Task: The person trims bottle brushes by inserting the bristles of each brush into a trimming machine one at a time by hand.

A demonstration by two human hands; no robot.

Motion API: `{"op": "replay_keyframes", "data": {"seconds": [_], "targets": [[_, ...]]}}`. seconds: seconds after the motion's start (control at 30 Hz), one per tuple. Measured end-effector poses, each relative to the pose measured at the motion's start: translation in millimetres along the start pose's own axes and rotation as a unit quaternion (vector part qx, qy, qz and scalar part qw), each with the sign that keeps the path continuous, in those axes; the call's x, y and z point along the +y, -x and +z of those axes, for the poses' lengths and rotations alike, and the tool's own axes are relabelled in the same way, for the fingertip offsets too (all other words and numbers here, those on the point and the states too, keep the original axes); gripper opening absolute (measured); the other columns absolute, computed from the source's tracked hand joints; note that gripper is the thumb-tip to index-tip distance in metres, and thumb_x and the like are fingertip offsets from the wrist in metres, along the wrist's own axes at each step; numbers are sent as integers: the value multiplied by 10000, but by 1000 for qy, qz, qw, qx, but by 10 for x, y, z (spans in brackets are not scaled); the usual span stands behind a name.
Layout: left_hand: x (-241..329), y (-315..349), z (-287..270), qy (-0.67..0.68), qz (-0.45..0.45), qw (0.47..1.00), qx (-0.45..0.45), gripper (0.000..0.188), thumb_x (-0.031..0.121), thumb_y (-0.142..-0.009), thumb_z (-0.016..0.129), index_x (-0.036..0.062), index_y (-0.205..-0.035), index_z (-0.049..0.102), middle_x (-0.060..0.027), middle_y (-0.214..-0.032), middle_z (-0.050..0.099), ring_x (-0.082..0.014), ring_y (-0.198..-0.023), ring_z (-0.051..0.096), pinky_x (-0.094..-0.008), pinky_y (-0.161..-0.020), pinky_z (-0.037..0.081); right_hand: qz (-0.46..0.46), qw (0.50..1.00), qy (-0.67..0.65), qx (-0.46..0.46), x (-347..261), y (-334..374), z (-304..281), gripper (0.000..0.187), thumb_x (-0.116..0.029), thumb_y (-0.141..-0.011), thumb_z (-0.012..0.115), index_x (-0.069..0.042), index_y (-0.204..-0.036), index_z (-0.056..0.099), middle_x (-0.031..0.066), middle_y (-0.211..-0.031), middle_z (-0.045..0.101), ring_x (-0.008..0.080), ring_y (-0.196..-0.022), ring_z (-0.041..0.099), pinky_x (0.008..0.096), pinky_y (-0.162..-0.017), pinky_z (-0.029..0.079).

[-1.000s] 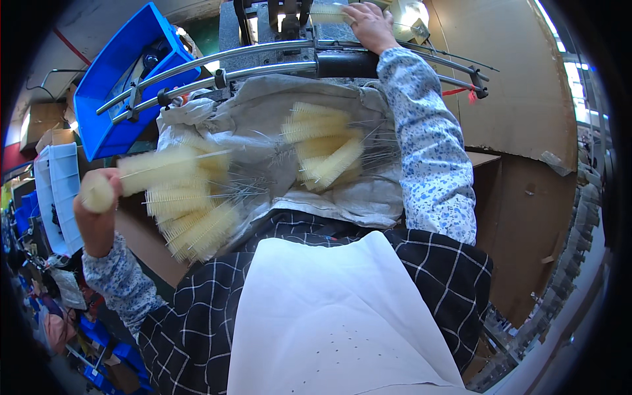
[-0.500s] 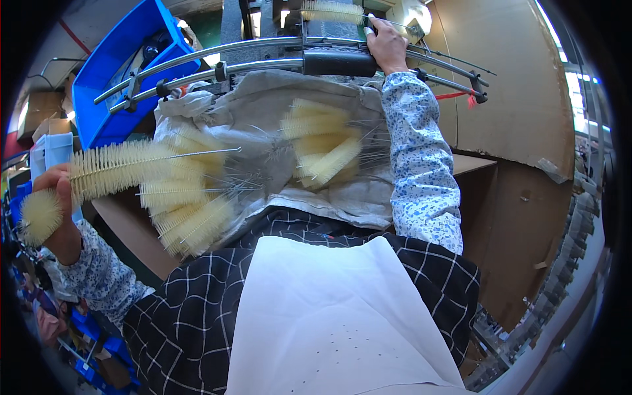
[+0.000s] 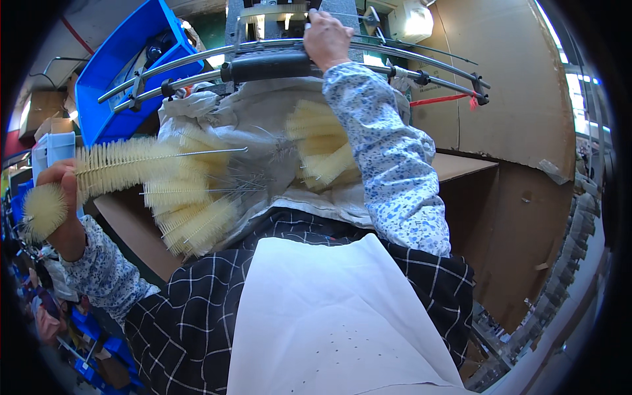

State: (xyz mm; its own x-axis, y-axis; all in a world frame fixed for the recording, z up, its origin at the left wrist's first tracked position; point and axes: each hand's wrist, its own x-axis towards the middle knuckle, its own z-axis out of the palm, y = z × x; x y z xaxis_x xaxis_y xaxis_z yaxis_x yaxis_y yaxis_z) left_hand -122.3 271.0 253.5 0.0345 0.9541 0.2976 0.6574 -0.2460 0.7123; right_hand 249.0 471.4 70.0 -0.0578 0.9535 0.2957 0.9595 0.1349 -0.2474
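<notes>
At the far left, my left hand [image 3: 60,204] is closed round a long bottle brush [image 3: 125,166] with pale yellow bristles. Its bent round tip [image 3: 45,212] shows at the outer side of the hand, and its bare wire stem points right across other brushes. At the top, my right hand [image 3: 327,38] has its fingers curled over the sliding carriage [image 3: 273,64] of a rail machine. Beyond those fingers, a blurred pale brush [image 3: 273,10] lies level on the machine; its wire runs out to the right behind the hand. What the fingertips touch is partly hidden.
Two piles of bottle brushes, one left [image 3: 191,217] and one right [image 3: 322,148], lie on a grey cloth [image 3: 253,108]. Curved metal rails [image 3: 434,82] cross ahead. A blue bin [image 3: 99,99] stands at the upper left, cardboard [image 3: 507,79] at the right.
My right hand and the carriage have slid left along the rails, together with the brush on the machine. My left hand has barely moved and still holds its brush.
</notes>
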Motion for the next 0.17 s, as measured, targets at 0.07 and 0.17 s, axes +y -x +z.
{"op": "replay_keyframes", "data": {"seconds": [0.07, 0.17], "targets": [[37, -52, 69, 10, 3, 1000, -13, 116, 81, -816, 515, 0, -899, 519, -107, -919, 543, -165, -825, 511, -272, -763, 396, 0, 1000, -6, 7, -48, 10, -8, 248, -88, -762, 423, -50, -974, 545, 53, -944, 580, 227, -882, 557, 445, -782, 350], [48, -112, 110, 5, 25, 999, -25, 124, 73, -813, 516, -1, -912, 520, -105, -916, 542, -176, -843, 506, -274, -783, 384, -2, 1000, -17, 2, 10, -11, -16, 245, -81, -771, 416, -56, -978, 545, 68, -950, 575, 216, -908, 546, 445, -804, 340]]}}
